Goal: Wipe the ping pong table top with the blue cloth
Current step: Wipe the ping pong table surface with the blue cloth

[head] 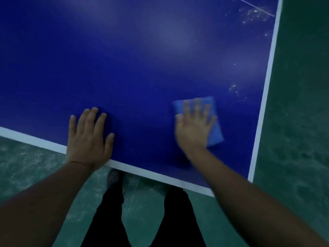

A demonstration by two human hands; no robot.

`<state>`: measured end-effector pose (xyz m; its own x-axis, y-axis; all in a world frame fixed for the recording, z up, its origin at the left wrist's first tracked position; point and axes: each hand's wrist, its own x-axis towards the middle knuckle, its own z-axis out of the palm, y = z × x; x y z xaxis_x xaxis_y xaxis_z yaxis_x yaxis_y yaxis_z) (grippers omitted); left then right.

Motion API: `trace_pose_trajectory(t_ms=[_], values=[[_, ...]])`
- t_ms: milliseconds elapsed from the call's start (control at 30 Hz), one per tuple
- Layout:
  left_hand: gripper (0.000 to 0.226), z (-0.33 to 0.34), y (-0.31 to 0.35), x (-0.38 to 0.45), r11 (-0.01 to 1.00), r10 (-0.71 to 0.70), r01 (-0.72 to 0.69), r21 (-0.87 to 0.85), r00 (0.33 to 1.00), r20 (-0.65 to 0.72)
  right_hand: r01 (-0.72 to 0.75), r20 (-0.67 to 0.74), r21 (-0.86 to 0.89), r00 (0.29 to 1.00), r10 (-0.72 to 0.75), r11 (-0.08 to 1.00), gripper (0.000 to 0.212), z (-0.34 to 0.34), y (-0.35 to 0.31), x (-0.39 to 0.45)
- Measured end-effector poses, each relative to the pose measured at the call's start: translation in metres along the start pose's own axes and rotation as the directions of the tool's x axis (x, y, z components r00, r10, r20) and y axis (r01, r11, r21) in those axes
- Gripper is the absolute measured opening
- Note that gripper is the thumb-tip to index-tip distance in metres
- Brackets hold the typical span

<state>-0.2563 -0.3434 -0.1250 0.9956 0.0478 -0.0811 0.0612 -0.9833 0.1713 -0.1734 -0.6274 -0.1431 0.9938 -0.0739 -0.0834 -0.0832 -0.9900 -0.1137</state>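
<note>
Filling most of the view, ping pong table top (133, 59) w/ white edge lines. Left hand (89, 138) flat, fingers straight, at near edge. Right hand (194, 127) spread, pressing blue cloth (216, 132) flat nr near-right corner; blurred.

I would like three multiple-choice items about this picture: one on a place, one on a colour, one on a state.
1. Where does the blue cloth lie?
A. near the table's right edge
B. on the floor
C. under the left hand

2. What colour is the table's border line?
A. yellow
B. white
C. red

3. How does the left hand rest?
A. as a fist
B. gripping the cloth
C. flat on the table top

Answers: A, the cloth sits under the right hand by the right edge; B, the edge stripe is white; C, its fingers are straight.
</note>
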Motion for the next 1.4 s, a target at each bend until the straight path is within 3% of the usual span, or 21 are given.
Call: trace_pose_trajectory(t_ms=[67,133,200,267,367,467,533,600,633,667,733,800,867,933,1033,1100,1167,1200,1233,1333,1400], values=[[0.066,0.003,0.033,-0.008,0.994,-0.105,0.103,-0.042,0.993,-0.055,0.481,0.063,-0.013,0.875,-0.48,0.876,0.055,0.009,-0.018,-0.015],[0.064,0.011,0.081,-0.014,0.984,-0.157,0.147,-0.098,0.983,-0.094,0.643,0.08,-0.015,0.764,-0.64,0.766,0.054,0.005,0.011,0.014],[0.062,0.023,0.135,-0.016,0.973,-0.188,0.17,-0.156,0.976,-0.106,0.535,0.053,-0.084,0.845,-0.532,0.841,0.056,-0.007,0.067,0.075],[0.061,0.034,0.173,-0.019,0.969,-0.181,0.164,-0.182,0.98,-0.081,0.274,0.046,-0.111,0.962,-0.27,0.955,0.057,-0.023,0.132,0.14],[0.061,0.05,0.206,-0.023,0.976,-0.163,0.155,-0.152,0.986,-0.038,-0.063,0.078,0.016,0.995,0.061,0.998,0.061,-0.051,0.194,0.192],[0.061,0.054,0.208,-0.021,0.981,-0.157,0.153,-0.119,0.987,-0.025,0.076,0.026,-0.035,0.997,-0.076,0.996,0.061,-0.035,0.169,0.142],[0.061,0.053,0.208,-0.02,0.981,-0.165,0.162,-0.105,0.986,-0.019,0.448,0.081,-0.056,0.893,-0.443,0.892,0.058,-0.02,0.145,0.067],[0.06,0.053,0.21,-0.02,0.981,-0.165,0.161,-0.107,0.986,-0.032,0.782,0.122,-0.026,0.621,-0.774,0.623,0.055,-0.011,0.156,0.01],[0.06,0.053,0.21,-0.021,0.982,-0.162,0.157,-0.109,0.986,-0.034,0.85,0.16,0.0,0.52,-0.839,0.527,0.054,-0.014,0.169,0.015],[0.06,0.054,0.21,-0.021,0.981,-0.161,0.156,-0.112,0.986,-0.037,0.865,0.168,0.007,0.493,-0.854,0.501,0.054,-0.019,0.182,0.042],[0.059,0.055,0.209,-0.021,0.981,-0.156,0.149,-0.124,0.987,-0.047,0.738,0.123,-0.073,0.674,-0.729,0.671,0.058,-0.03,0.202,0.118],[0.059,0.055,0.21,-0.021,0.981,-0.149,0.14,-0.138,0.987,-0.058,0.438,0.118,-0.113,0.897,-0.426,0.892,0.064,-0.046,0.217,0.195],[0.058,0.055,0.21,-0.021,0.98,-0.148,0.136,-0.146,0.986,-0.073,0.258,0.099,-0.056,0.963,-0.252,0.964,0.064,-0.054,0.216,0.221],[0.057,0.055,0.21,-0.021,0.979,-0.146,0.132,-0.157,0.986,-0.076,0.262,0.041,-0.051,0.965,-0.26,0.964,0.062,-0.043,0.199,0.179],[0.057,0.054,0.21,-0.022,0.98,-0.143,0.132,-0.147,0.987,-0.068,0.571,0.04,-0.059,0.821,-0.569,0.819,0.058,-0.017,0.189,0.045],[0.057,0.053,0.21,-0.023,0.982,-0.135,0.123,-0.143,0.988,-0.074,0.786,0.092,-0.021,0.617,-0.782,0.618,0.056,-0.008,0.206,-0.026],[0.056,0.053,0.21,-0.023,0.982,-0.123,0.109,-0.153,0.989,-0.087,0.9,0.161,-0.007,0.432,-0.888,0.436,0.054,-0.016,0.223,-0.011],[0.056,0.053,0.21,-0.023,0.982,-0.12,0.103,-0.156,0.988,-0.097,0.899,0.146,-0.056,0.439,-0.887,0.435,0.054,-0.019,0.227,0.017],[0.055,0.054,0.209,-0.023,0.983,-0.111,0.094,-0.155,0.988,-0.107,0.852,0.108,-0.094,0.523,-0.846,0.515,0.056,-0.024,0.229,0.05],[0.054,0.059,0.208,-0.024,0.989,-0.06,0.041,-0.146,0.99,-0.128,0.428,0.078,-0.084,0.903,-0.423,0.9,0.059,-0.042,0.228,0.13],[0.052,0.06,0.207,-0.024,0.992,0.0,-0.017,-0.126,0.991,-0.134,0.332,0.032,-0.063,0.943,-0.33,0.941,0.058,-0.034,0.215,0.112]])
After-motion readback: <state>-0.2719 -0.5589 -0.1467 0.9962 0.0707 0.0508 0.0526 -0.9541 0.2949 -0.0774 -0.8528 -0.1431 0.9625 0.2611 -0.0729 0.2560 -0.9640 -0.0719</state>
